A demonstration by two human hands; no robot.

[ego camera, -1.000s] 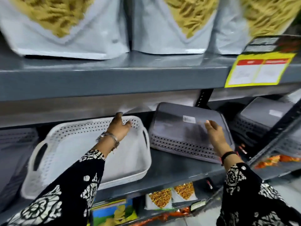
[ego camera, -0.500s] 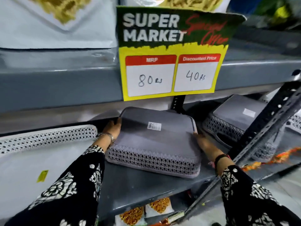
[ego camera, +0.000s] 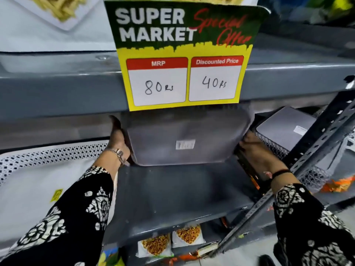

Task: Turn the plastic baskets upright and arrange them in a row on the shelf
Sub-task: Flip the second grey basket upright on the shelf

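Near the middle of the frame, I hold the grey plastic basket (ego camera: pixel 184 139) tipped up on edge, its smooth flat bottom with a small white sticker (ego camera: pixel 185 144) facing me; my left hand (ego camera: pixel 119 141) and right hand (ego camera: pixel 256 152) press flat on its rounded sides. Below it the grey metal shelf (ego camera: pixel 172 192) lies bare and smooth. At left sits a white basket (ego camera: pixel 38 173) with holey walls; at upper right, another grey basket (ego camera: pixel 284 129) lies bottom-up.
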